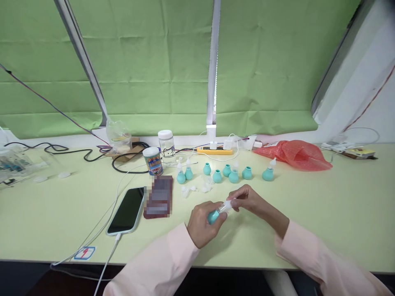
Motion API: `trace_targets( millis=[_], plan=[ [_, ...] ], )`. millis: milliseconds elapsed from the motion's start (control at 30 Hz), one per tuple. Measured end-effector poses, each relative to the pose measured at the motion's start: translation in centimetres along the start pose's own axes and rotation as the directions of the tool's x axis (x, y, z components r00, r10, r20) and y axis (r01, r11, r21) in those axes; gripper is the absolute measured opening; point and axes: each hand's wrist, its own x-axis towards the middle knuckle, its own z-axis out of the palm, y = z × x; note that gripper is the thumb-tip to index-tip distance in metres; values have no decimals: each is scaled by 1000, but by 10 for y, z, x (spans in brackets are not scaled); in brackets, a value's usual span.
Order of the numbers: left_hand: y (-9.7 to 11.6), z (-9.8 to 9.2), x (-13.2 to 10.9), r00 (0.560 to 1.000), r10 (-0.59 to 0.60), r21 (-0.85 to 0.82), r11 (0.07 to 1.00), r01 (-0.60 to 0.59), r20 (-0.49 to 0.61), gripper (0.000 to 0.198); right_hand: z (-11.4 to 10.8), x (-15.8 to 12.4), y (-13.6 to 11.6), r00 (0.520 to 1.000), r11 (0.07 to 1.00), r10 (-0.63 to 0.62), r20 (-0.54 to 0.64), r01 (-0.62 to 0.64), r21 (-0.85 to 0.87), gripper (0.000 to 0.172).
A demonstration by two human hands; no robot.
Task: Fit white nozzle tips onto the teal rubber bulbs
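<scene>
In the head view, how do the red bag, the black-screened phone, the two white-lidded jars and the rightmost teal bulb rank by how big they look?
1. Red bag
2. Black-screened phone
3. Clear jar and labelled jar: too alike to rank
4. Rightmost teal bulb

Teal bulbs (212, 217), whitish nozzle (227, 206), pink sleeves (166, 261), red bag (298, 155).

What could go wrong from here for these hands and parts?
The white tip could slip, since the right hand seems to pinch only its end while the left hand grips a teal bulb. Loose clear pieces lie just beyond the hands and might get brushed aside. The charging cable hangs off the table near the left sleeve; a snag could tug the phone.
</scene>
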Motion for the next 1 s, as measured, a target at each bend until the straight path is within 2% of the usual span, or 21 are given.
trace_targets(
  millis=[33,100,167,200,267,333,367,400,433,500,600,667,733,800,900,933,967,1000],
  plan=[
    [0,0,0,999,16,-4,1000,-17,-37,30,-5,0,-4,999,1000,-21,-42,21,-9,13],
    [-1,1,1,992,38,-19,999,-40,-119,35,-19,-1,-11,976,998,-62,-208,60,-14,14],
    [-3,0,1,984,33,-38,998,-40,-174,34,-38,-3,-17,887,993,-113,-447,112,-28,15],
    [-4,0,2,982,25,-43,999,-33,-185,32,-48,-4,-20,817,987,-158,-555,147,-64,15],
    [-5,1,2,982,14,-43,999,-22,-189,27,-65,-9,-23,639,965,-261,-724,177,-192,15],
    [-6,2,2,984,14,-22,1000,-19,-180,24,-79,-13,-24,452,928,-369,-812,124,-352,17],
    [-6,2,2,984,16,-8,1000,-17,-177,22,-84,-14,-23,388,905,-414,-823,75,-420,18],
    [-6,2,2,984,17,7,1000,-16,-175,21,-88,-15,-21,354,880,-451,-819,24,-474,19],
    [-7,3,1,985,20,22,1000,-16,-174,20,-91,-15,-19,344,855,-479,-808,-27,-518,20],
    [-7,3,1,985,23,49,999,-15,-170,19,-96,-15,-15,359,801,-514,-779,-123,-586,23],
    [-7,3,1,986,9,95,995,7,-168,19,-101,-13,-9,432,726,-518,-739,-236,-646,25],
    [-6,3,1,984,-10,136,990,34,-175,19,-104,-12,-7,490,691,-501,-714,-270,-670,25],
    [-5,3,1,985,-17,181,982,49,-172,20,-105,-13,-7,520,663,-500,-693,-285,-693,25],
    [-4,4,1,991,-12,236,971,43,-132,22,-102,-14,-8,499,624,-544,-674,-297,-723,26],
    [-5,9,0,1000,4,376,927,3,-19,24,-87,-13,-8,388,508,-713,-584,-288,-812,28],
    [-5,12,0,1000,7,428,904,-16,23,24,-79,-12,-7,374,455,-763,-527,-268,-849,27],
    [-6,14,-1,998,9,475,879,-38,63,24,-70,-10,-5,404,397,-791,-459,-232,-888,24],
    [-7,17,-2,995,9,513,856,-60,100,24,-60,-8,-3,481,343,-787,-386,-179,-922,20]
  ],
)
